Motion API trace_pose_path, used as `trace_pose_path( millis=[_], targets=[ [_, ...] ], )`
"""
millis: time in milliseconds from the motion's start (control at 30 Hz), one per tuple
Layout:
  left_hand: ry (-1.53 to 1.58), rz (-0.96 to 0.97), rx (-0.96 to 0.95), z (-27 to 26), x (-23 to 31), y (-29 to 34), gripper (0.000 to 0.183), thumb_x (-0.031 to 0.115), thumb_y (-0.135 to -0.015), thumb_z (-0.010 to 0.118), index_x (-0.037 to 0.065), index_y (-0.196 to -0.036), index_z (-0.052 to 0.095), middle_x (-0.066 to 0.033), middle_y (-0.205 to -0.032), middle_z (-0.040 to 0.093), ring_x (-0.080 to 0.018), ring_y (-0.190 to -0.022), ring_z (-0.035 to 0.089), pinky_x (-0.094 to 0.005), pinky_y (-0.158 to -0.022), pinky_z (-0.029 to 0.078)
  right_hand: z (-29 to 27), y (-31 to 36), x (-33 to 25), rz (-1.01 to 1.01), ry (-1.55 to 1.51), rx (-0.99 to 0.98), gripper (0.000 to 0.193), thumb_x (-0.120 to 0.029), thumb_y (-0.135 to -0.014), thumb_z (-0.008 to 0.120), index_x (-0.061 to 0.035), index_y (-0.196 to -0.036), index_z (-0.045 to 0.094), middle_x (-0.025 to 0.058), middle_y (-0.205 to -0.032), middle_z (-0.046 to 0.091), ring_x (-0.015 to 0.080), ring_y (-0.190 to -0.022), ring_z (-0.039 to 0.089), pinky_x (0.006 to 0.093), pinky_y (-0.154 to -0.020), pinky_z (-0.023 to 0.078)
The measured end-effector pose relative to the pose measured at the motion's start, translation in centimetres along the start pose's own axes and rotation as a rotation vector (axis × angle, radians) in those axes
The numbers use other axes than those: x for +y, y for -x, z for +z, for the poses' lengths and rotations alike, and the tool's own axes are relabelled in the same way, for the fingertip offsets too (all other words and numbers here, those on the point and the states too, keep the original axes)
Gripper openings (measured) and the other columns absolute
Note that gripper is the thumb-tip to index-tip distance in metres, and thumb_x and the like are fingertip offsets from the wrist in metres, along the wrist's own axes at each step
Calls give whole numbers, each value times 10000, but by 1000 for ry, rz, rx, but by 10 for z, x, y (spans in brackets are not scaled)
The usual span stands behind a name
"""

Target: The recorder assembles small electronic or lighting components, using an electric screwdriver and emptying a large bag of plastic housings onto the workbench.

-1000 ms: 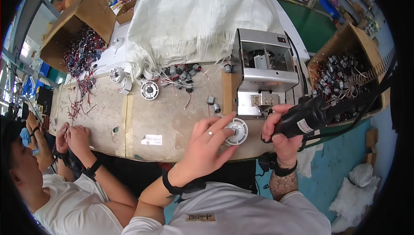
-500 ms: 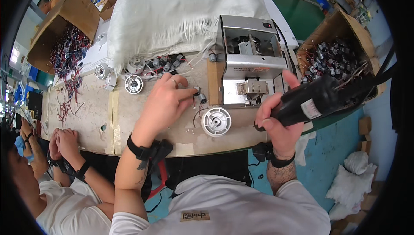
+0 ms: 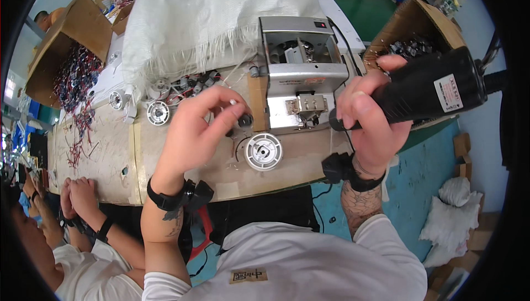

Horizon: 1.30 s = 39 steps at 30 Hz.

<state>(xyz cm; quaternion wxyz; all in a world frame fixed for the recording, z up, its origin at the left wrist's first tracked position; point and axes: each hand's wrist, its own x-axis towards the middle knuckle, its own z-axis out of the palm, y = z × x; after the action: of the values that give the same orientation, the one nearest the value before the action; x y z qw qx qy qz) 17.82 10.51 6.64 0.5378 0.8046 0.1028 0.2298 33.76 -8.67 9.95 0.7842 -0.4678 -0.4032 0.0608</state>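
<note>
My right hand (image 3: 371, 116) is wrapped round a black electric screwdriver (image 3: 430, 88), held above the bench to the right of the silver machine (image 3: 303, 75). My left hand (image 3: 196, 130) is closed in a pinch, thumb against forefinger, with a tiny pale bit at the tips that I cannot make out. Right beside those fingertips is a small dark motor (image 3: 245, 120); whether they touch it is unclear. A round white slotted housing (image 3: 263, 152) lies on the bench in front of the machine, a thin wire at its left.
More white housings (image 3: 158, 113) and a cluster of small motors (image 3: 193, 83) lie along a white woven sheet (image 3: 193, 19). Cardboard boxes of wired motors stand at left (image 3: 83, 36) and right (image 3: 436, 17). A co-worker's clasped hands (image 3: 81, 196) rest at the bench's left edge.
My left hand has turned and drawn its fingers into a pinch by the small motor. The screwdriver has swung toward level, and my right fingers have closed round it. The whole view has shifted slightly.
</note>
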Motion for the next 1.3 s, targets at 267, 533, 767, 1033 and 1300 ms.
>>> trace_pose_path(
  millis=[267, 533, 767, 1033, 1300],
  targets=[
    [-209, 193, -316, 17, 11, -2, 89, 45, -855, 652, 39, -944, 663, -91, -821, 655, -220, -728, 634, -309, -647, 475, 4, -3, 21, -105, 165, -87, 529, 34, -814, 558, 57, -1295, 339, 92, -729, 546, 157, -528, 503, 314, -525, 466],
    [-156, 271, -222, 23, -1, 7, 126, 28, -791, 715, 31, -914, 689, -78, -867, 694, -240, -782, 636, -316, -699, 484, 8, 8, 22, -28, 226, -147, 528, 63, -804, 579, 20, -1284, 364, 83, -717, 533, 145, -534, 499, 296, -513, 449],
    [-104, 184, -158, 22, -3, 15, 162, 7, -761, 731, 40, -912, 684, -87, -876, 699, -238, -821, 651, -329, -724, 511, 21, 12, 10, -18, -38, -6, 495, 88, -764, 681, 61, -1193, 437, 40, -706, 574, 82, -573, 521, 213, -546, 412],
    [50, 207, -64, 34, -12, 23, 162, -24, -773, 722, 24, -921, 677, -97, -920, 700, -224, -828, 668, -309, -739, 516, 17, 1, 25, -47, 202, -64, 487, 11, -826, 553, 34, -1268, 350, 85, -717, 518, 161, -518, 486, 326, -499, 448],
    [-89, 259, -109, 24, -10, 22, 290, -25, -746, 732, 36, -1022, 665, -76, -895, 664, -212, -827, 620, -304, -718, 485, 24, 21, 11, 135, -4, -66, 537, 52, -763, 691, 55, -1237, 438, 63, -725, 590, 100, -622, 554, 219, -561, 426]
  ],
)
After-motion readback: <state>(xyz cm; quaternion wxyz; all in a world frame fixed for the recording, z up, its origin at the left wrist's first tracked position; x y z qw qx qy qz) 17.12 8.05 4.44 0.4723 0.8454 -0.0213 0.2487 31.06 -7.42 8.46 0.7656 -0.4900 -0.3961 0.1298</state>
